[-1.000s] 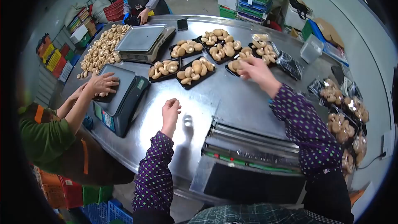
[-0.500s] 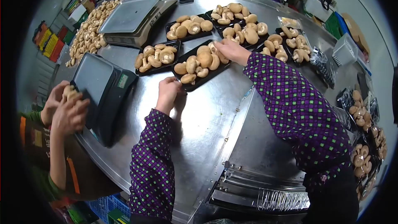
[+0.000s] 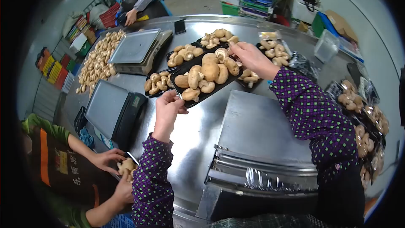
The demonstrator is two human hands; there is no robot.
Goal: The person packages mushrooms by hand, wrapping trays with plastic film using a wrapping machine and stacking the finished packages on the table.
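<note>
My left hand [image 3: 168,113] pinches the near left corner of a black tray [image 3: 216,90], thumb on top. At the tray's far right end my right hand [image 3: 252,59] grips the edge, fingers close to the outermost mushroom. Thick-stemmed brown mushrooms [image 3: 209,71] fill this tray, which is raised above the steel table and tilted toward me. Behind it and partly covered by it stand more mushroom-filled trays: one to the left [image 3: 157,83], one further back [image 3: 184,55] and one at the far side [image 3: 218,38]. Another tray [image 3: 249,78] shows beneath my right hand.
Two scales [image 3: 137,46] [image 3: 107,107] and a mushroom heap [image 3: 100,61] lie left. A co-worker's hands [image 3: 107,160] hold mushrooms near me; another person [image 3: 139,0] stands across the table. Film-wrapped packs [image 3: 356,101] lie right. A metal-topped machine [image 3: 261,131] is in front of me.
Both my hands have lifted the mushroom tray off the table and toward me. The co-worker's hands moved from beside the near scale to lower down, near my left sleeve. My view has tipped upward.
</note>
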